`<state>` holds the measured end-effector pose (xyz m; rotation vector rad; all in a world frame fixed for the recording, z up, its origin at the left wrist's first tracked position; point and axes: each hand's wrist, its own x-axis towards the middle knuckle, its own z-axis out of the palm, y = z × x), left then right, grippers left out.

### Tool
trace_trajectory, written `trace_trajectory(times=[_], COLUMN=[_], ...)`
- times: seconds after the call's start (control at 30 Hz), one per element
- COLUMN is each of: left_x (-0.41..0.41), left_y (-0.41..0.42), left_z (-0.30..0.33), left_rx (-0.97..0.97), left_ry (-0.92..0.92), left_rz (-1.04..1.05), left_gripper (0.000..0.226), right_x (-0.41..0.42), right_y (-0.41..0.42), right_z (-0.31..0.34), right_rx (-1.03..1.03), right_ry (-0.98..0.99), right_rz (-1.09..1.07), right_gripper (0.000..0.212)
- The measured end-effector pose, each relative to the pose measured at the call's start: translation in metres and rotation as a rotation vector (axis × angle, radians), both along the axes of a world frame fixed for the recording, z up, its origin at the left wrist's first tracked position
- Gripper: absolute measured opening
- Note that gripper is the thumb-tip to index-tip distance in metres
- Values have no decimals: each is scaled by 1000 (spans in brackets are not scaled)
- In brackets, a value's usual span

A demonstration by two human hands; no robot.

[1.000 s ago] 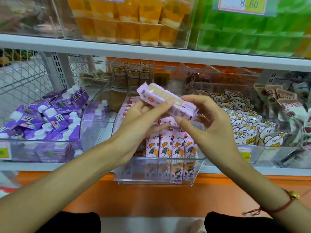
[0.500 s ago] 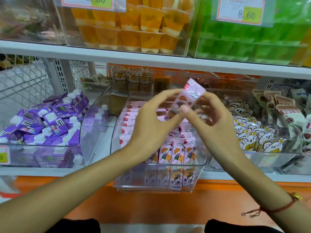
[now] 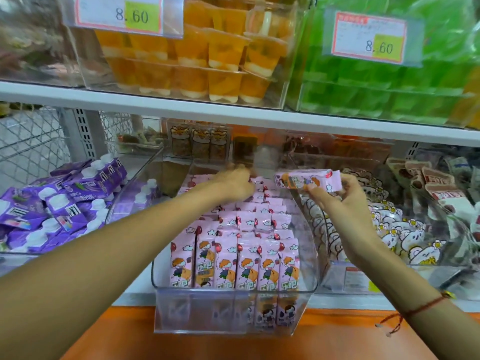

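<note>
A: What is the right hand dealing with?

B: A pink packet, lying level and pinched between thumb and fingers at its right half. It hangs above the far right corner of the clear bin. I judge it light, with a soft, glossy film wrapper (likely slippery) and some stiffness from the contents.

A: Best place to hold it?

B: Across the flat faces near the middle. The crimped end seam would probably flop.

A: And the left hand?

B: It is left of that grip, down among the rear rows of packets. It is blurred, so I cannot tell whether its fingers are spread or closed.

A: Room to move?

B: Below the grip the bin wall curves up and the rows stand tight. Above it the white shelf edge hangs low. Open room lies toward the person.
</note>
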<state>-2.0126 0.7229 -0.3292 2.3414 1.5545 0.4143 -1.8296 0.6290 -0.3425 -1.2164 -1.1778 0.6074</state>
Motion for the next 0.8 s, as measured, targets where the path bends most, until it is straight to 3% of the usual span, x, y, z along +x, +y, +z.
trace_trajectory(times=[0.13, 0.3, 0.43, 0.53, 0.63, 0.73, 0.8], left_x=[1, -9, -16, -17, -19, -20, -20], left_y=[5, -3, -6, -7, -10, -9, -9], left_z=[-9, -17, -19, -16, -10, -5, -2], left_rx=[-42, 51, 44, 30, 19, 46, 60], left_ry=[234, 182, 210, 188, 141, 52, 9], left_rz=[-45, -107, -104, -72, 5, 72, 67], left_gripper=[40, 40, 44, 44, 40, 20, 23], right_x=[0, -16, -28, -31, -31, -38, -44], right_y=[16, 40, 58, 67, 81, 95, 105], right_z=[7, 23, 29, 30, 30, 34, 35], right_rx=[22, 27, 10, 43, 43, -100, -177], right_ry=[-122, -480, -740, -874, -1021, -1079, -1107], right_rz=[36, 84, 150, 179, 211, 209, 173], right_gripper=[31, 32, 19, 41, 36, 34, 34])
